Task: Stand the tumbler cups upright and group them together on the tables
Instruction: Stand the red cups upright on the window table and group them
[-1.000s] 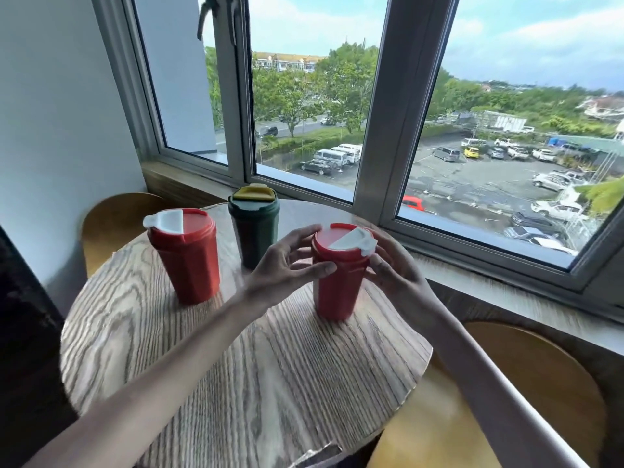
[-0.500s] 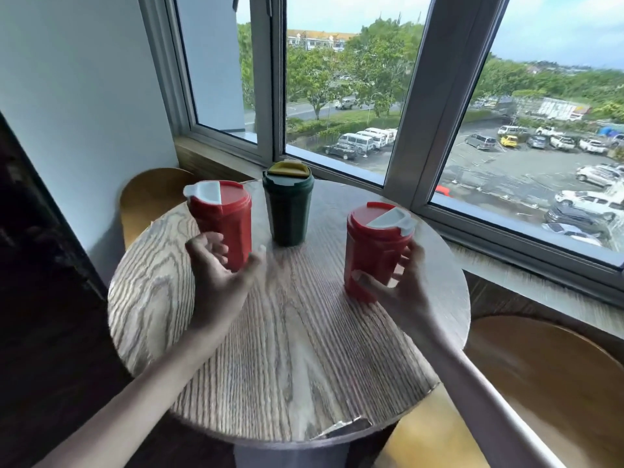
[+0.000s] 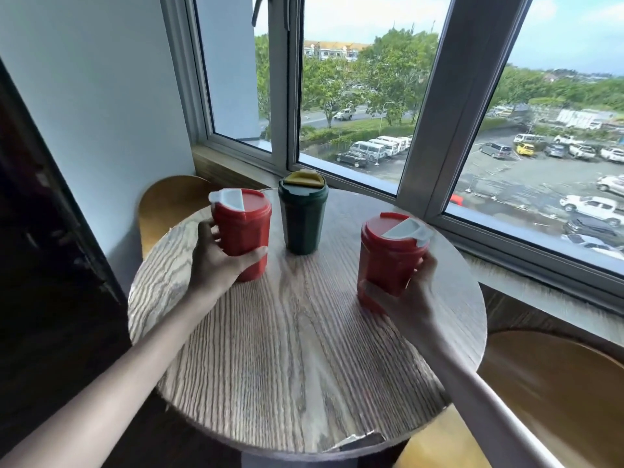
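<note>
In the head view, three cups stand upright on the round wooden table [image 3: 297, 366]. The left hand [image 3: 216, 265], left of centre, has thumb and fingers curled round the lower half of the left red cup [image 3: 244, 228]. The right hand [image 3: 405, 298], right of centre, is wrapped round the base of the right red cup [image 3: 388, 258]. The green cup [image 3: 303, 214] stands free at the table's far edge, just beside the left red cup and well apart from the right one. Standing up looks done, and grouping is the step in hand. The next move likely calls for sliding both red cups inward beside the green one, keeping them level.
</note>
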